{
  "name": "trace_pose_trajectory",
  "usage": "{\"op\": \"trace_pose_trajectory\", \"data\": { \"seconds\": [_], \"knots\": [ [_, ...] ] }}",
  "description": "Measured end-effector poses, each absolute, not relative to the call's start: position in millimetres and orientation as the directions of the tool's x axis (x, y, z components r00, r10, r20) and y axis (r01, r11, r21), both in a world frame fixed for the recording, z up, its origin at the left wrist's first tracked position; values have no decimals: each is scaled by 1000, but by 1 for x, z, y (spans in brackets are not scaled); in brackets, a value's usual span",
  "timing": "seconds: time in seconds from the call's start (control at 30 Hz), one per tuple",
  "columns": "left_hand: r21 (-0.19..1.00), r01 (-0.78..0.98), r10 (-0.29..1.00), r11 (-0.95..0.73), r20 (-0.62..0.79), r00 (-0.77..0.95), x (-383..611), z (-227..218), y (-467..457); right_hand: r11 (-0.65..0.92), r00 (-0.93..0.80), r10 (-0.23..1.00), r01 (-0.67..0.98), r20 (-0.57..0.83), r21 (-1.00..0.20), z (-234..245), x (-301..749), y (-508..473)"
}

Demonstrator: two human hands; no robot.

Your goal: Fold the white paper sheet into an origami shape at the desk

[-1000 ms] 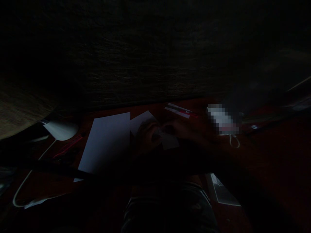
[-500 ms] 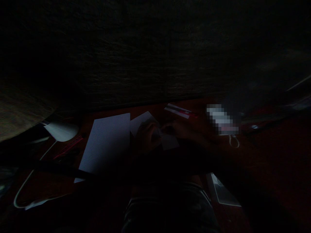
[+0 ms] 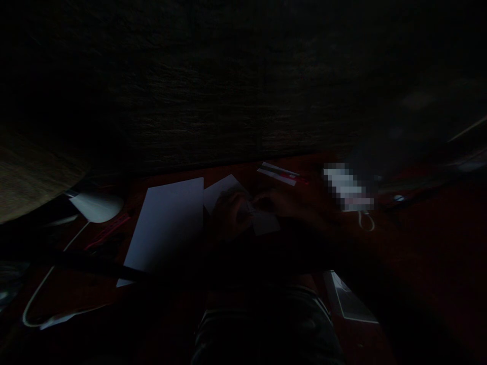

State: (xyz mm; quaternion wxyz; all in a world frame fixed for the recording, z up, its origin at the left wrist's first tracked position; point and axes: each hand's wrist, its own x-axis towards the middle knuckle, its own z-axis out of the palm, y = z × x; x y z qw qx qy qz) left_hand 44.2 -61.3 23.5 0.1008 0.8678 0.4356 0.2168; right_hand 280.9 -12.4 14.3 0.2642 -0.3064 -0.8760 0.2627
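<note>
In very dim light a small white sheet of paper (image 3: 266, 224) lies under both hands, its upper left part showing beyond my left fingers and its lower right part between my wrists. My left hand (image 3: 229, 213) is closed, thumb and fingers curled at the paper's middle. Opposite it, my right hand (image 3: 281, 202) is also closed, fingertips pinching at the paper close to the left ones. Shadow hides the exact finger contact. A larger white sheet (image 3: 167, 223) lies flat just left of my left hand.
Beyond my right hand lies a pale strip with a red and dark thin object (image 3: 283, 174). A blurred white item with a cord loop (image 3: 348, 187) sits to the right. At left are a white cone-shaped object (image 3: 97, 207) with a cable and a red item (image 3: 108, 231).
</note>
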Motion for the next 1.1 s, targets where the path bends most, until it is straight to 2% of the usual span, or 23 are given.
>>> {"op": "trace_pose_trajectory", "data": {
  "seconds": [0.63,0.83,1.1],
  "knots": [
    [379,672,772,-636,297,562,45,26,-62,685,-679,654,343,335,-643,9,282,-9],
    [356,685,772,-636,297,562,45,27,-58,712,-692,609,262,388,-651,7,281,-7],
    [339,707,783,-621,314,537,50,28,-48,701,-688,630,303,361,-646,6,280,-4]
  ]
}}
